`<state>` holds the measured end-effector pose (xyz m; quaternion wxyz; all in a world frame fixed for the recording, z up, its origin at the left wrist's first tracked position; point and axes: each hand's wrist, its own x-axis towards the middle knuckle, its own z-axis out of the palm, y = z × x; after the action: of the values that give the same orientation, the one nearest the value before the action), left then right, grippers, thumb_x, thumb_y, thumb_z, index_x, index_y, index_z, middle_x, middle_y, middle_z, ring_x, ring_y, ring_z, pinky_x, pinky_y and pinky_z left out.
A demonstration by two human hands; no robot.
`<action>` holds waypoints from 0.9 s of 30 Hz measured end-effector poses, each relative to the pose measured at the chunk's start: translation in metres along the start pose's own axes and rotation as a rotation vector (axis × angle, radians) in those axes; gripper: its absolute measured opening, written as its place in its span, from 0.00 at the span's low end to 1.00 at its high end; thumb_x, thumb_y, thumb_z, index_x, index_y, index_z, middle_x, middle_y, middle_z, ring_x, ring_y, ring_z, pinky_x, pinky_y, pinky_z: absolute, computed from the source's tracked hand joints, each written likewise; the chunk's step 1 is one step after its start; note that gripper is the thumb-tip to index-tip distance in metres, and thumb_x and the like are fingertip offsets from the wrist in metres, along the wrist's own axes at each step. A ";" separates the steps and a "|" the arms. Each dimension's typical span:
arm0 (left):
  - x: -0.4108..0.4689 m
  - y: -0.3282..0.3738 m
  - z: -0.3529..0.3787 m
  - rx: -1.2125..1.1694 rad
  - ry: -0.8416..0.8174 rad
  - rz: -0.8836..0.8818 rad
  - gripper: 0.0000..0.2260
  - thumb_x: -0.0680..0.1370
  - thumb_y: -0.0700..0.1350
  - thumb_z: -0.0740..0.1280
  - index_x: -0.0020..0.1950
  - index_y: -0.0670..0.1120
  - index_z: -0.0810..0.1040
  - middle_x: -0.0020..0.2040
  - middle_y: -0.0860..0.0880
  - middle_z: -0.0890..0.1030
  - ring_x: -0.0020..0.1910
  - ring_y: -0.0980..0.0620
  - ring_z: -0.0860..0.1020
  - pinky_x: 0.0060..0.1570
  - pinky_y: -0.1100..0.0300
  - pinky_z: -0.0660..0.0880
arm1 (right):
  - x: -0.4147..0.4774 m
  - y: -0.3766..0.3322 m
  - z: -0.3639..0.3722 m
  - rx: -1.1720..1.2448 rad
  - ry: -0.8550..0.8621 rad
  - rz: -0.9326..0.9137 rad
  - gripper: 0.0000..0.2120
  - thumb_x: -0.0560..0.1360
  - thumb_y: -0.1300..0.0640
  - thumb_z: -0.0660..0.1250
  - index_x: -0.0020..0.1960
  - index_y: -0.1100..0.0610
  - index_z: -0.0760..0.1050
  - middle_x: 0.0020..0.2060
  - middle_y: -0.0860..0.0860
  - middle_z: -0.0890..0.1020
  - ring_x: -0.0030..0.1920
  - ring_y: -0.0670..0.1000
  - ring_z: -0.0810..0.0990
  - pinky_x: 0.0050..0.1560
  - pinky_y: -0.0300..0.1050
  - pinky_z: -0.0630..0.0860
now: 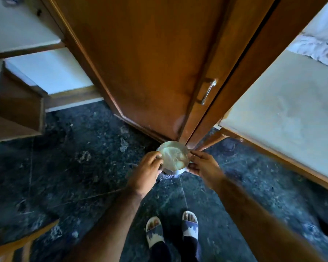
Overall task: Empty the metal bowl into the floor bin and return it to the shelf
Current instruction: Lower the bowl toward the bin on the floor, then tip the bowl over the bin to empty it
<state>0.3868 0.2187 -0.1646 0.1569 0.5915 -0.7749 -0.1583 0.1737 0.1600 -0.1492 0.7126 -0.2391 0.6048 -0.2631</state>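
The bowl [173, 156] is held over the dark stone floor [80, 167], near the centre of the view and just in front of the bottom corner of a wooden cabinet door [150, 63]. Both hands grip it at the rim. The left hand [147, 172] closes on the left side of the rim, fingers curled over the edge. The right hand [203, 166] closes on the right side, thumb on top of the rim and fingers under the wall. The bowl sits roughly level, opening upward. Its inside shows a pale, cloudy content with a rounded lump near the right near side; what that content is cannot be told.

The door stands open, edge toward the camera, with a metal handle [207, 92] on its right part. To the far left, white shelves [45, 70] with wooden edges sit inside the cabinet frame. To the right, a white panel [284, 110] with a wooden border runs from far to near, and a pale cloth [318, 50] lies at its far end. At the near centre, two feet in slippers [189, 225] stand on the floor, directly below the forearms. Both forearms are bare and blurred at the near edge.
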 end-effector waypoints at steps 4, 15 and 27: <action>0.009 -0.014 0.034 -0.013 0.046 0.010 0.15 0.63 0.39 0.78 0.44 0.44 0.76 0.50 0.45 0.81 0.54 0.51 0.72 0.56 0.60 0.67 | 0.029 0.023 -0.004 -0.038 0.020 -0.048 0.13 0.80 0.62 0.65 0.59 0.48 0.79 0.42 0.54 0.85 0.42 0.53 0.82 0.50 0.48 0.81; 0.028 -0.064 0.099 -0.227 0.086 -0.136 0.19 0.68 0.37 0.75 0.58 0.41 0.78 0.59 0.45 0.82 0.58 0.50 0.78 0.61 0.60 0.71 | 0.087 0.074 -0.033 -0.723 0.011 -0.460 0.26 0.75 0.69 0.69 0.71 0.57 0.74 0.65 0.49 0.78 0.58 0.32 0.79 0.58 0.27 0.74; 0.103 -0.104 0.157 -0.800 -0.191 -0.844 0.22 0.68 0.56 0.73 0.54 0.42 0.83 0.50 0.40 0.86 0.49 0.43 0.84 0.52 0.46 0.81 | 0.195 0.098 -0.019 -0.180 0.176 -0.017 0.18 0.76 0.57 0.72 0.62 0.66 0.78 0.52 0.58 0.84 0.51 0.54 0.83 0.39 0.38 0.84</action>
<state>0.3842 0.1028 -0.3449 0.2208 0.7267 -0.3631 -0.5397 0.1892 0.1032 -0.3603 0.6300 -0.2831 0.6843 -0.2338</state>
